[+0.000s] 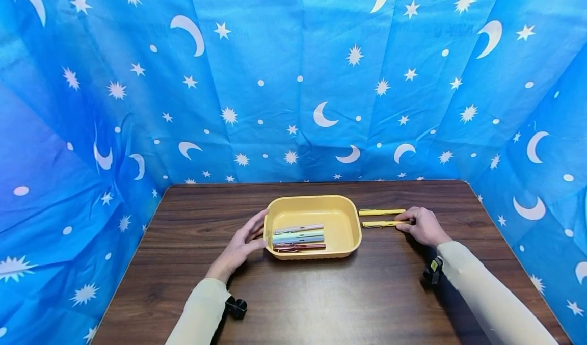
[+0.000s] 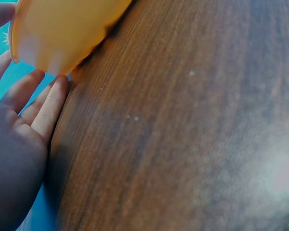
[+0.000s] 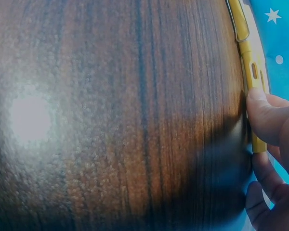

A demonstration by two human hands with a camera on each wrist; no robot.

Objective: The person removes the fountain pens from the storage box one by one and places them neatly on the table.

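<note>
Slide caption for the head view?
Left hand touches a yellow tray of pens; right hand pinches the nearer loose yellow pen.

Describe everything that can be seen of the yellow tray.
The yellow tray is a shallow, plastic-looking rounded rectangle with a thin rim. It sits upright on the wood-grain table, long sides running left to right. Several pens lie side by side inside, toward its left end, which the left hand touches.
</note>
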